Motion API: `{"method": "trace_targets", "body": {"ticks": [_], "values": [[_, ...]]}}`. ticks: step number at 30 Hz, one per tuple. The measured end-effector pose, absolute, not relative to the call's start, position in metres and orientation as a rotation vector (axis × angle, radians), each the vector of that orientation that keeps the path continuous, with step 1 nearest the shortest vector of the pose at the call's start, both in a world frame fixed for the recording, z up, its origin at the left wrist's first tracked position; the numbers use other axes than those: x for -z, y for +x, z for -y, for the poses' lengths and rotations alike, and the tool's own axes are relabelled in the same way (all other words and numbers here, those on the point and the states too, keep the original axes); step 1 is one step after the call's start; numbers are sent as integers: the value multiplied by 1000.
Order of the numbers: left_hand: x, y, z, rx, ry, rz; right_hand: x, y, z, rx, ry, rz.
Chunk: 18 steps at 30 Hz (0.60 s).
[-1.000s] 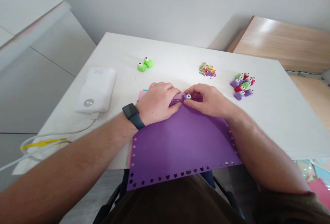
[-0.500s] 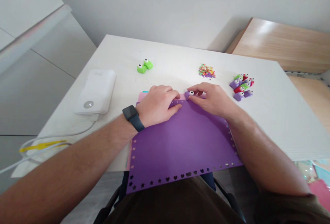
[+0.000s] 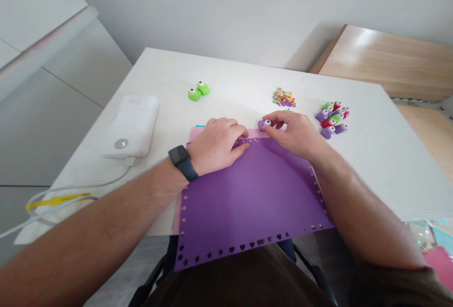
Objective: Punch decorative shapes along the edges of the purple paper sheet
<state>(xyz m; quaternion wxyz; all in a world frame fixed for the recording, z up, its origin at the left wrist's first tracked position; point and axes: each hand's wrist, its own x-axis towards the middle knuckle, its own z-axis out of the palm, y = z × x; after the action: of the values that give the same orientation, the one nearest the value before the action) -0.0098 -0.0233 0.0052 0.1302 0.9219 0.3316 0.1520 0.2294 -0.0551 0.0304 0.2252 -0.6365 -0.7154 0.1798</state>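
Note:
A purple sheet of paper (image 3: 255,189) lies in front of me, with small shaped holes, stars and hearts among them, along its edges. My left hand (image 3: 224,142), with a dark watch on the wrist, holds its far edge; the thumb is on the sheet and the bent fingers are at the edge. My right hand (image 3: 292,130) pinches a small purple craft punch (image 3: 263,125) between thumb and fingers. The punch is just beyond the sheet's far edge, apart from it, over the pink paper (image 3: 196,133) underneath.
Two green punches (image 3: 198,91) stand at the back left. Colourful paper bits (image 3: 283,97) form a pile at the back. Several punches (image 3: 332,119) cluster at the right. A white power bank (image 3: 130,125) with a cable lies left. The sheet overhangs the white table's (image 3: 371,165) near edge.
My right hand has moved the purple punch off the sheet's far edge, slightly away and to the right. A hole now shows there. The sheet's near edge has shifted slightly; my left hand stays put.

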Motion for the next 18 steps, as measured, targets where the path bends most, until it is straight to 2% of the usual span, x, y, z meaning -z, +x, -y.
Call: {"method": "trace_targets", "body": {"ticks": [18], "values": [[-11,-11,24,-434,2660,-854,-26,235,53,-231,-1867,2073]]}}
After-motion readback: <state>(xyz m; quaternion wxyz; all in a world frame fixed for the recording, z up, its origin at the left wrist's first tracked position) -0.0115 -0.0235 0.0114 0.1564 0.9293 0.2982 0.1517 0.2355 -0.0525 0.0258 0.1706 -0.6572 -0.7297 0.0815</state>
